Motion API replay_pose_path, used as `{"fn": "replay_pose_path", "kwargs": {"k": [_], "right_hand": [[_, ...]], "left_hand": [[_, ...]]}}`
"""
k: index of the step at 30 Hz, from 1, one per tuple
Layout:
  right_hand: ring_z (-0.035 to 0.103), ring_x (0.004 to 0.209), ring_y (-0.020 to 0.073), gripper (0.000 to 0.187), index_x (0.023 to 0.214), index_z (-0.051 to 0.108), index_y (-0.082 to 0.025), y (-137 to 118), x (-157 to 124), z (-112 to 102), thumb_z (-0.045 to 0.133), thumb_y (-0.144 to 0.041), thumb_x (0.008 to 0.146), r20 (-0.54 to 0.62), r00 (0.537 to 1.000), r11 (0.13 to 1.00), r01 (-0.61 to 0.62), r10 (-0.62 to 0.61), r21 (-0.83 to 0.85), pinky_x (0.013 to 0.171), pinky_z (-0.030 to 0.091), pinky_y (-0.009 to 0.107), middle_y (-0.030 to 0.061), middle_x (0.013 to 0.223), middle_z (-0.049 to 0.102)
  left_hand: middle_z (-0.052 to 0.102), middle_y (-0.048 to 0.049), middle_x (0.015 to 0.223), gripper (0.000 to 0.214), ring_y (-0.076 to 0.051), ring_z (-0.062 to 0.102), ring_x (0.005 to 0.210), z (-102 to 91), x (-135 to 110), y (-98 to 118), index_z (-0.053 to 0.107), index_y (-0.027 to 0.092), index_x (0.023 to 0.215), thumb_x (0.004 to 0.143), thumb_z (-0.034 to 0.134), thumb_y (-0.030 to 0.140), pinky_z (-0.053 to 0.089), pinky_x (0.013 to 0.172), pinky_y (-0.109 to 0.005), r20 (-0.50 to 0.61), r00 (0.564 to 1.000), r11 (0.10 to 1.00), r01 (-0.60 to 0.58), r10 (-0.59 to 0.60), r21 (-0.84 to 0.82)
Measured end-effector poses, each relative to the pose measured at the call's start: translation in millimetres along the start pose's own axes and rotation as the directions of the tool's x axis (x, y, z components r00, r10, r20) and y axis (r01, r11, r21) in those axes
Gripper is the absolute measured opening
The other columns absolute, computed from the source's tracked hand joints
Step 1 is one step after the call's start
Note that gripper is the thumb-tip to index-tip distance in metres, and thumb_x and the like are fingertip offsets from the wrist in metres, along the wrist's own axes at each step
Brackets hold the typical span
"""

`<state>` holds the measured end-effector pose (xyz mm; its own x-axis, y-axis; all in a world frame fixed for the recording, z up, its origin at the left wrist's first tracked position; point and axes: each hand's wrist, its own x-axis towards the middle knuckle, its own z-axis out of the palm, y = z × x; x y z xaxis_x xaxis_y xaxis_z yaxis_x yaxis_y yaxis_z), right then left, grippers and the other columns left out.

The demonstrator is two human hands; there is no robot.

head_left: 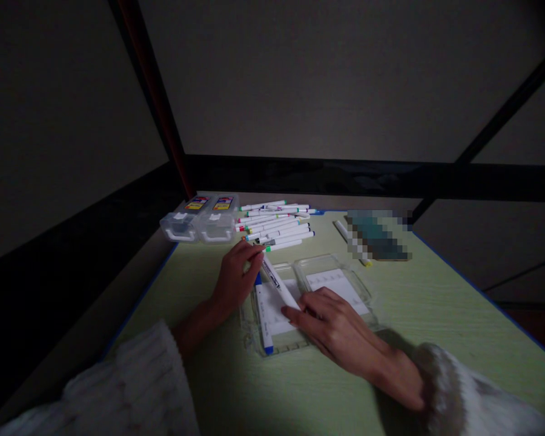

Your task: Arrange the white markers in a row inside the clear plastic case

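Beyond the left fingertips and off to their left, two shut clear boxes [200, 224] with coloured labels stand side by side. The left hand [236, 275] has thumb and fingers pinched on the far end of a white marker [279, 283]. The marker slants from those fingers down to the right hand's fingertips, raised just above an open clear case [367, 297].

It is likely light and stiff. The plastic barrel looks smooth, so it could slip in a loose pinch. A grip near each end, as here, looks steadiest. A hold on the cap alone could pull it loose.

The marker is slim and white, with dark print along the barrel and a dark band close to the left fingers. The light is too dim to tell its ink colour.

Just under the left fingers, a blue-ended marker [262, 321] lies in the case's left half. Past the fingertips of both hands, a loose pile of markers [277, 224] lies on the green mat [436, 315].

The right hand [340, 333] lies over the case with its fingers curled, closed on the marker's near end. Beyond the right fingers, one lone marker [341, 229] lies apart from the pile.
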<state>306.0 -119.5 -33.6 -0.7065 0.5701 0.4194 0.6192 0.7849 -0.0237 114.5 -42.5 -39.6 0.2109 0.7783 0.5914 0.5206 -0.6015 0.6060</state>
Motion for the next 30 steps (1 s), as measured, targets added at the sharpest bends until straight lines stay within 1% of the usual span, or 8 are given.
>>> {"fn": "replay_pose_path", "kwargs": {"k": [5, 7, 10, 14, 17, 22, 26, 30], "right_hand": [[0.048, 0.066, 0.0150, 0.024, 0.101, 0.059, -0.016, 6.1, -0.3, -1.5, 0.040, -0.016, 0.087, 0.010, 1.000, 0.998, -0.018, 0.019, -0.058, 0.061, 0.038, 0.028, 0.0035, 0.072, 0.054], [0.047, 0.065, 0.0150, 0.023, 0.101, 0.059, -0.016, 10.6, -1.2, -2.4, 0.042, -0.016, 0.087, 0.030, 0.998, 0.993, -0.049, 0.052, -0.103, 0.060, 0.037, 0.028, 0.0033, 0.071, 0.053], [0.047, 0.065, 0.0153, 0.023, 0.103, 0.058, -0.017, 19.7, -3.2, -4.2, 0.046, -0.014, 0.084, 0.049, 0.989, 0.977, -0.126, 0.136, -0.171, 0.059, 0.036, 0.027, 0.0033, 0.072, 0.053], [0.048, 0.066, 0.0159, 0.027, 0.105, 0.058, -0.017, 33.8, -5.6, -8.0, 0.048, -0.009, 0.081, 0.088, 0.965, 0.947, -0.222, 0.247, -0.231, 0.062, 0.036, 0.027, 0.0043, 0.075, 0.055], [0.050, 0.066, 0.0157, 0.028, 0.106, 0.057, -0.018, 44.3, -7.4, -10.2, 0.047, -0.009, 0.082, 0.099, 0.949, 0.919, -0.258, 0.298, -0.298, 0.064, 0.036, 0.027, 0.0043, 0.077, 0.056], [0.053, 0.062, 0.0149, 0.023, 0.097, 0.061, -0.019, 61.0, -11.7, -11.6, 0.042, -0.015, 0.086, 0.073, 0.923, 0.872, -0.328, 0.378, -0.363, 0.061, 0.035, 0.026, 0.0040, 0.077, 0.058], [0.055, 0.062, 0.0152, 0.025, 0.102, 0.061, -0.019, 72.6, -15.8, -13.7, 0.041, -0.018, 0.087, 0.042, 0.898, 0.840, -0.393, 0.438, -0.375, 0.060, 0.036, 0.026, 0.0048, 0.080, 0.060], [0.058, 0.065, 0.0168, 0.027, 0.104, 0.061, -0.020, 82.4, -20.6, -16.0, 0.039, -0.022, 0.088, 0.044, 0.856, 0.794, -0.457, 0.515, -0.401, 0.058, 0.036, 0.026, 0.0056, 0.083, 0.062]], "left_hand": [[0.055, -0.0034, 0.078, 0.022, -0.013, 0.052, 0.074, -0.7, -0.3, 0.7, 0.061, 0.014, 0.095, 0.081, 0.045, 0.018, 0.042, 0.071, -0.026, 0.005, 1.000, 1.000, -0.011, 0.011, 0.014], [0.054, -0.0024, 0.076, 0.022, -0.013, 0.052, 0.072, -0.9, -0.4, 1.7, 0.060, 0.015, 0.096, 0.081, 0.044, 0.018, 0.042, 0.070, -0.026, 0.008, 1.000, 0.999, -0.017, 0.017, 0.029], [0.053, -0.0014, 0.073, 0.021, -0.013, 0.051, 0.070, -0.8, -0.4, 2.6, 0.059, 0.016, 0.095, 0.080, 0.045, 0.017, 0.042, 0.069, -0.025, 0.007, 1.000, 0.999, -0.025, 0.025, 0.038], [0.053, -0.0013, 0.073, 0.019, -0.012, 0.051, 0.070, -0.1, -1.4, 1.8, 0.058, 0.015, 0.093, 0.081, 0.044, 0.016, 0.042, 0.068, -0.025, 0.010, 0.999, 0.999, -0.034, 0.034, 0.040], [0.054, -0.0020, 0.075, 0.018, -0.012, 0.051, 0.071, 0.7, -2.8, 0.4, 0.058, 0.014, 0.092, 0.081, 0.044, 0.017, 0.042, 0.070, -0.025, 0.022, 0.999, 0.997, -0.043, 0.042, 0.059], [0.055, -0.0029, 0.076, 0.016, -0.013, 0.052, 0.072, 1.5, -3.6, -0.5, 0.058, 0.013, 0.088, 0.081, 0.044, 0.017, 0.042, 0.071, -0.026, 0.033, 0.999, 0.995, -0.046, 0.044, 0.086], [0.056, -0.0035, 0.077, 0.015, -0.013, 0.052, 0.072, 1.2, -3.7, 0.1, 0.058, 0.013, 0.086, 0.081, 0.044, 0.016, 0.043, 0.070, -0.026, 0.034, 0.998, 0.995, -0.064, 0.061, 0.075], [0.056, -0.0033, 0.077, 0.014, -0.013, 0.052, 0.073, 0.5, -3.8, 0.2, 0.057, 0.014, 0.082, 0.081, 0.044, 0.016, 0.043, 0.070, -0.027, 0.040, 0.997, 0.995, -0.075, 0.073, 0.065]]}}
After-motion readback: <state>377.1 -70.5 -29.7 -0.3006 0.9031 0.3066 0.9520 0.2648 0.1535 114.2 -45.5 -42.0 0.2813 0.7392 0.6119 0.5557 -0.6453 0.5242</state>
